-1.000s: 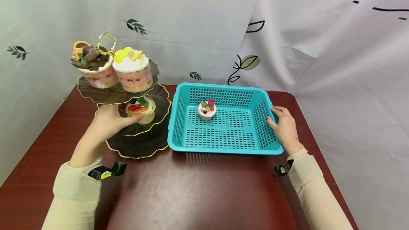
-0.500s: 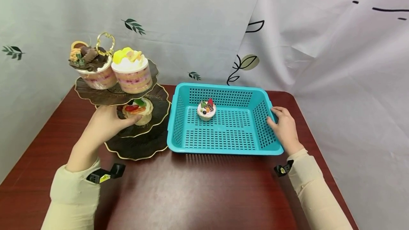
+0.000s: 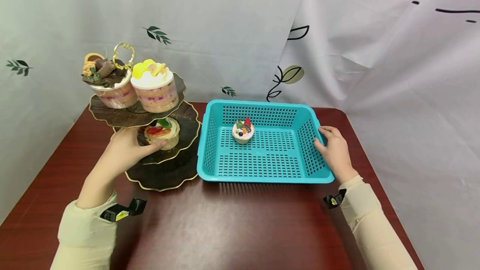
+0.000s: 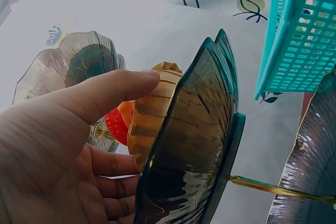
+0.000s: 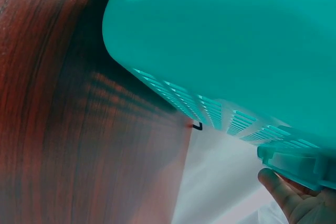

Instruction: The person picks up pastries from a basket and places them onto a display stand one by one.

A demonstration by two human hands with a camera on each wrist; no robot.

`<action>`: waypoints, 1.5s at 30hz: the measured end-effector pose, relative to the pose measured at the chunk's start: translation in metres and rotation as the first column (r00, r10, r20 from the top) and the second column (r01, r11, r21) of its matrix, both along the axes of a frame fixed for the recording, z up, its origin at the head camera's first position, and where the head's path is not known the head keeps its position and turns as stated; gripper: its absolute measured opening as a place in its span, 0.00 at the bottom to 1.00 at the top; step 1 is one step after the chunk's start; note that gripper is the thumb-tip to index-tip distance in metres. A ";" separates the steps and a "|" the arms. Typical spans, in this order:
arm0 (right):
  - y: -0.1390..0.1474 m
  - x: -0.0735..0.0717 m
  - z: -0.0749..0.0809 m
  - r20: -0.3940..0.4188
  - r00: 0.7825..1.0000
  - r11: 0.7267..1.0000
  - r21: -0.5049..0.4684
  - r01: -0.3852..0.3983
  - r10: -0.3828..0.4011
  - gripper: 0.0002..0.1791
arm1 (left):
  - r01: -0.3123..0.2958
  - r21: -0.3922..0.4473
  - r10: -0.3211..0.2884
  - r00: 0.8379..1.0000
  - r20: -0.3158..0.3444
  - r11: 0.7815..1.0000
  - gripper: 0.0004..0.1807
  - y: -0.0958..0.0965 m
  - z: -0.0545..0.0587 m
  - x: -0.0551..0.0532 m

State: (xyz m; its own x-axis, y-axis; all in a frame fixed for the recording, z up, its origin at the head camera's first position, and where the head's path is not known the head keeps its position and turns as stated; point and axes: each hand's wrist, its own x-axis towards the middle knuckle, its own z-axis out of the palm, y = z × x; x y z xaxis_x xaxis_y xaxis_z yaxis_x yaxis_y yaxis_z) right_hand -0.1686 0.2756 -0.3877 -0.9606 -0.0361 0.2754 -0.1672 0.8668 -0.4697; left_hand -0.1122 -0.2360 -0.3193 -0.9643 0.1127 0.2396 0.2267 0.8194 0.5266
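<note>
On the middle tier of a dark, gold-rimmed stand point(image 3: 162, 178), my left hand point(image 3: 125, 148) pinches a fruit tart point(image 3: 168, 138). The left wrist view shows the thumb on one fluted side of the tart point(image 4: 149, 124) and the fingers at the other; red fruit peeks out between them. Some fingers are hidden under the top tier in the head view. At the right end of a turquoise basket point(image 3: 264, 178), my right hand point(image 3: 335, 152) grips the rim. Inside the basket sits a smaller cream tart point(image 3: 243, 134) with fruit on top.
Two dessert cups stand on the top tier: a chocolate-topped cup point(image 3: 116, 95) and a yellow-fruit-topped cup point(image 3: 155, 95). A gold ring handle point(image 3: 124, 55) rises behind them. The dark red table point(image 3: 240, 228) meets a pale curtain point(image 3: 232, 32) at the back.
My left hand and the fruit tart have shifted slightly left on the tier. My right hand stays at the basket rim. The head view has tilted a little.
</note>
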 end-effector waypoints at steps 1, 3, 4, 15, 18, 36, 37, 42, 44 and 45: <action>0.000 0.000 0.000 0.000 1.000 1.000 0.000 -0.001 0.001 0.25 | 0.003 0.002 -0.003 1.000 -0.004 1.000 0.38 0.000 0.000 0.000; 0.000 -0.001 0.001 -0.001 1.000 1.000 0.001 -0.004 0.004 0.25 | 0.007 0.014 -0.007 1.000 -0.014 1.000 0.38 0.000 0.001 0.000; 0.000 -0.001 0.001 -0.002 1.000 1.000 0.002 -0.005 0.005 0.25 | 0.009 0.024 -0.009 1.000 -0.022 1.000 0.38 0.000 0.001 0.000; 0.000 0.001 0.001 0.000 1.000 1.000 0.014 -0.005 0.005 0.25 | 0.034 0.081 -0.021 0.988 -0.153 0.996 0.45 0.002 0.003 0.009; 0.000 0.003 0.000 0.002 1.000 1.000 0.015 -0.004 0.004 0.25 | 0.000 0.063 0.012 0.983 -0.186 0.998 0.45 0.005 0.007 0.015; 0.000 0.007 0.000 -0.005 1.000 1.000 0.018 0.001 0.000 0.25 | -0.134 0.046 0.141 0.923 -0.357 0.990 0.32 0.023 0.017 0.048; 0.000 0.008 -0.001 -0.006 1.000 1.000 0.016 -0.001 0.001 0.25 | -0.126 0.042 0.132 0.925 -0.355 0.991 0.33 0.024 0.016 0.049; 0.000 0.007 0.000 -0.030 1.000 1.000 0.019 -0.008 0.008 0.25 | -0.086 0.033 0.092 0.929 -0.358 0.996 0.34 0.032 0.016 0.055; 0.000 0.006 0.000 -0.034 0.999 1.000 0.018 -0.010 0.011 0.25 | -0.075 0.026 0.079 0.930 -0.360 0.997 0.35 0.037 0.016 0.056; 0.000 0.006 0.000 -0.033 0.999 1.000 0.018 -0.012 0.012 0.25 | -0.065 0.023 0.069 0.930 -0.361 0.998 0.36 0.039 0.017 0.056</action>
